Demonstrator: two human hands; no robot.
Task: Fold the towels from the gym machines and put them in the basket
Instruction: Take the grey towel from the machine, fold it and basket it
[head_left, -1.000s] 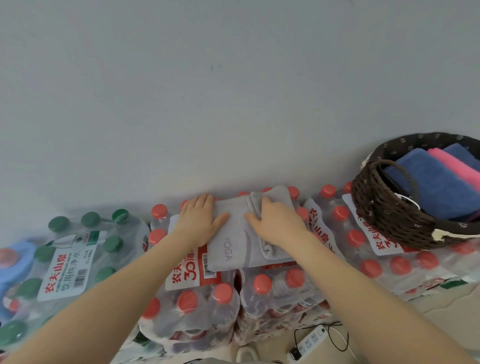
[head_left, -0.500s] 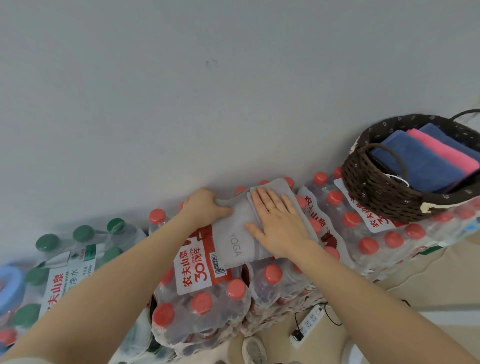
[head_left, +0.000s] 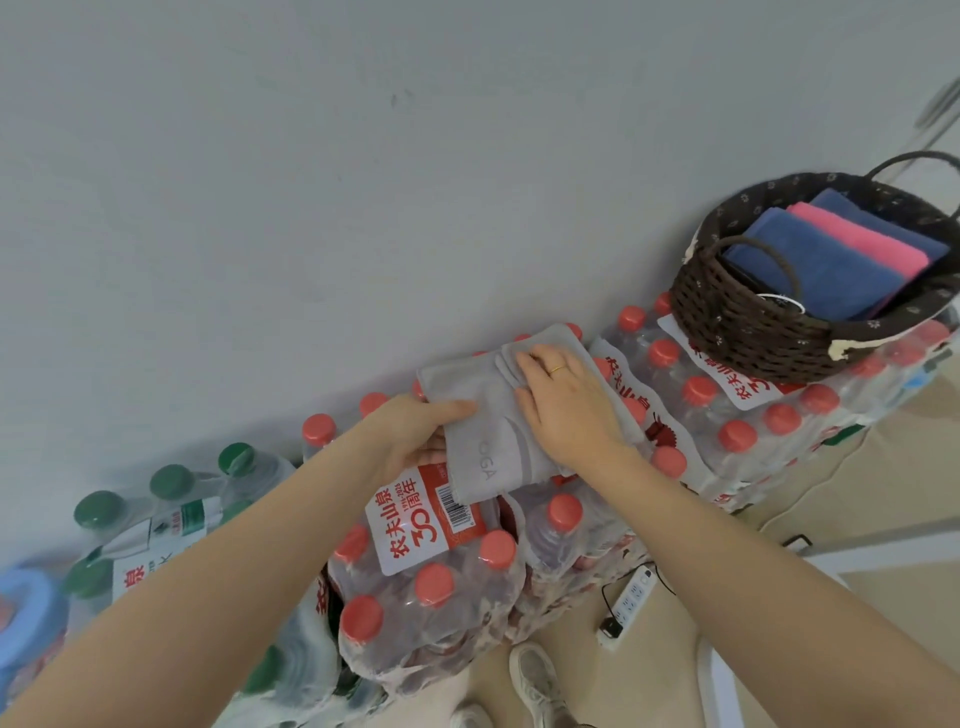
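Note:
A folded grey towel (head_left: 480, 415) with pale lettering lies on top of shrink-wrapped packs of red-capped water bottles (head_left: 431, 587). My left hand (head_left: 410, 436) grips its left edge, thumb on top and fingers underneath. My right hand (head_left: 566, 405) rests flat on the towel's right half, fingers spread, a ring on one finger. To the right a dark woven basket (head_left: 753, 332) with loop handles sits on another bottle pack. It holds a folded blue towel (head_left: 810, 265), a pink towel (head_left: 857, 236) and another blue one behind.
A grey wall rises right behind the bottle packs. Green-capped bottles (head_left: 171, 499) stand at the left, beside a blue object at the frame edge. On the beige floor below lie a white power strip (head_left: 628, 605) with cable, and my shoes (head_left: 535, 680).
My left hand has slid from on top of the towel to gripping its left edge, lifting that side slightly. My right hand stays pressed on it. The view has shifted, bringing more of the basket in.

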